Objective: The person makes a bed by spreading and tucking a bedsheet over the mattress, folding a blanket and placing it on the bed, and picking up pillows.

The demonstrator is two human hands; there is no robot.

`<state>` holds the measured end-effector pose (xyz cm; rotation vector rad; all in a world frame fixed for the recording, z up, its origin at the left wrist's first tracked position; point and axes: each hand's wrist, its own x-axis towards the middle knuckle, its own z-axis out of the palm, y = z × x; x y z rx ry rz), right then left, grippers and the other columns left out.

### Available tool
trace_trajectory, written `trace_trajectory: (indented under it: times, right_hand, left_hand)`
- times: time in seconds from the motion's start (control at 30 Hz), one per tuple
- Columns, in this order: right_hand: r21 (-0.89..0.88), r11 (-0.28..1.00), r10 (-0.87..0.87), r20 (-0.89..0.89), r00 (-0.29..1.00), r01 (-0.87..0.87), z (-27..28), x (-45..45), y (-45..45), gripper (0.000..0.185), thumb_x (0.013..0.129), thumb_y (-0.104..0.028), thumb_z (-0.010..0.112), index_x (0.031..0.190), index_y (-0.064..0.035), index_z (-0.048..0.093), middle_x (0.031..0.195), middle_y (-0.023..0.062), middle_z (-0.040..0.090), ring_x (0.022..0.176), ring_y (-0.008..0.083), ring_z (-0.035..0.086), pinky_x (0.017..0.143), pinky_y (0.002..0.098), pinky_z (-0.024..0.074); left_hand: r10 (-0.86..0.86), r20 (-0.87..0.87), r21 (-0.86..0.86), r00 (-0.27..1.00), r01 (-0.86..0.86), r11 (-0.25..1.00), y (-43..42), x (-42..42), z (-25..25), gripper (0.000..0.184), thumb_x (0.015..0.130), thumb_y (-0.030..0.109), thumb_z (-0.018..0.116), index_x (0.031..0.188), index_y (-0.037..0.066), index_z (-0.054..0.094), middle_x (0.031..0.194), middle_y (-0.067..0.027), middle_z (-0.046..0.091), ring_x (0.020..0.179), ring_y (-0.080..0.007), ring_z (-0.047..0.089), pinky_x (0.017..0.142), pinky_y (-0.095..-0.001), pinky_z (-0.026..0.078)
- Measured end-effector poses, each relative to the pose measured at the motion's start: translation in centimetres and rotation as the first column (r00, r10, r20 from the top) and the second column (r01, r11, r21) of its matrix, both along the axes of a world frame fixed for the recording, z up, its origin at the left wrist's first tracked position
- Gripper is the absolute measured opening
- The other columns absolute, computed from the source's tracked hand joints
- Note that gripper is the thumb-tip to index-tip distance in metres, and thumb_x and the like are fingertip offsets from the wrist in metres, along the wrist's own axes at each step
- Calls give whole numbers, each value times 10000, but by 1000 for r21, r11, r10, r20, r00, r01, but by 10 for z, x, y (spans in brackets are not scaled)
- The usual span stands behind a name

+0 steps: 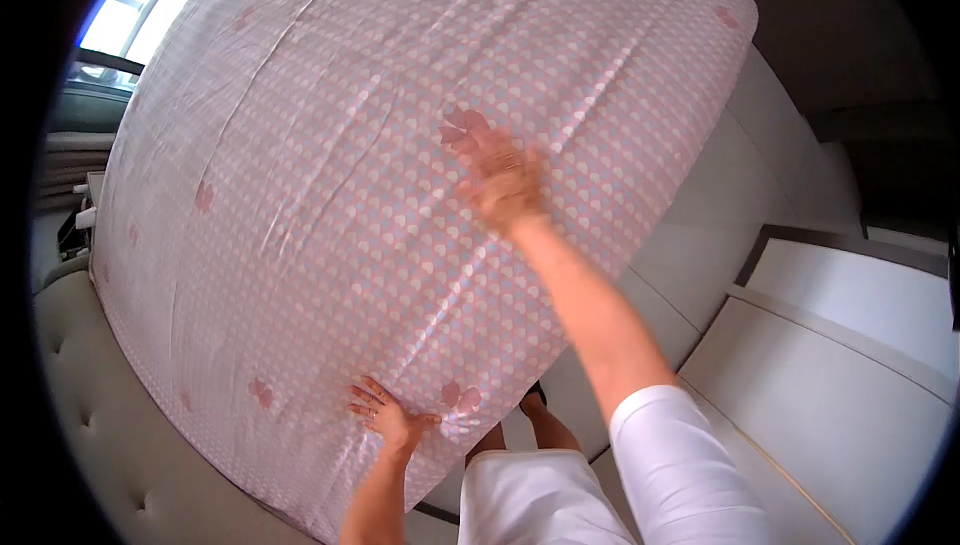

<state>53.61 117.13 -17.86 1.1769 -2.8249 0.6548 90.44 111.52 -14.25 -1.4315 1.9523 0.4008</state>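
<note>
A pink patterned sheet with small light shapes and darker pink flowers covers a large bed, and several long creases run across it. My left hand lies flat on the sheet near the bed's close edge, fingers spread, beside a pink flower. Further up the bed, my right hand is over the sheet next to another flower, with the arm stretched out. It is smeared by motion, its fingers look apart, and nothing shows in it. Whether it touches the cloth is hard to tell.
A padded beige headboard runs along the lower left. White and beige cabinet panels stand at the right, beyond a strip of tiled floor. Dark furniture is at the upper right, and a bright window at the upper left.
</note>
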Motion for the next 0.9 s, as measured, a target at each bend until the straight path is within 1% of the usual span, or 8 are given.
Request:
trace_trajectory:
  times: [0.1, 0.2, 0.37, 0.4, 0.53, 0.6, 0.83, 0.9]
  right_hand:
    - [75, 855, -490, -209, 846, 514, -16, -67, 78, 494, 808, -382, 493, 1257, -181, 447, 1392, 74, 325, 1324, 300, 180, 1019, 586, 120]
    - [330, 563, -721, -251, 645, 758, -15, -95, 145, 618, 881, -513, 325, 1405, -232, 154, 1472, 70, 88, 1331, 363, 116, 978, 633, 188]
    - [348, 446, -763, -334, 554, 825, -24, -92, 142, 624, 873, -511, 344, 1407, -241, 164, 1467, 89, 110, 1313, 395, 144, 905, 599, 324]
    - [306, 476, -757, -334, 562, 824, -25, -92, 144, 626, 868, -501, 363, 1405, -241, 172, 1466, 90, 115, 1309, 399, 153, 904, 592, 326]
    - [287, 505, -757, -306, 578, 814, -18, -97, 144, 636, 858, -461, 406, 1405, -219, 190, 1465, 114, 114, 1298, 427, 155, 927, 577, 303]
    - [292, 530, -758, -258, 599, 796, -14, -97, 144, 659, 847, -447, 417, 1409, -194, 184, 1467, 131, 102, 1299, 441, 137, 950, 581, 263]
    - [259, 602, -762, -97, 640, 755, -7, -106, 155, 693, 799, -413, 461, 1394, -150, 222, 1451, 171, 112, 1288, 481, 116, 949, 633, 206]
    - [270, 623, -754, -40, 655, 734, 0, -109, 159, 701, 790, -398, 473, 1390, -130, 228, 1447, 185, 119, 1285, 492, 109, 951, 632, 202]
  left_hand:
    - [11, -55, 33, 998, -9, 999, -1, 8, 6, 1486, 344, 297, 889, 1373, 47, -154, 1412, -285, -147, 1273, -540, -59, 1015, -609, 102]
    - [-38, -66, 24, 997, 40, 999, -1, 6, 3, 1489, 342, 358, 886, 1372, 19, -134, 1399, -316, -138, 1257, -562, -86, 975, -645, 153]
    - [-127, -82, 40, 988, 131, 991, -6, 6, 10, 1492, 346, 346, 880, 1348, -36, -157, 1408, -316, -91, 1280, -528, -53, 1043, -562, 32]
    - [-222, -179, 71, 959, 237, 969, -12, 21, 6, 1321, 526, 453, 804, 1373, -23, -92, 1403, -325, -94, 1302, -487, -53, 1023, -594, 14]
    - [-132, -373, -46, 918, 124, 991, -21, -27, -13, 983, 778, 440, 603, 1381, -40, -8, 1421, -302, -51, 1325, -437, -39, 1021, -588, -9]
    - [-351, -504, -284, 789, 233, 930, -37, -103, -27, 702, 909, 375, 401, 1393, -15, 77, 1440, -267, -12, 1337, -407, -32, 1021, -582, -4]
    - [-445, -469, -530, 763, 160, 832, -6, -399, -56, 593, 925, 453, 262, 1419, 144, 151, 1479, -136, 39, 1352, -360, -28, 1041, -539, -11]
    - [-507, -436, -500, 744, 268, 824, 27, -468, -50, 577, 919, 453, 276, 1419, 188, 161, 1479, -135, 37, 1352, -359, -32, 1042, -538, -26]
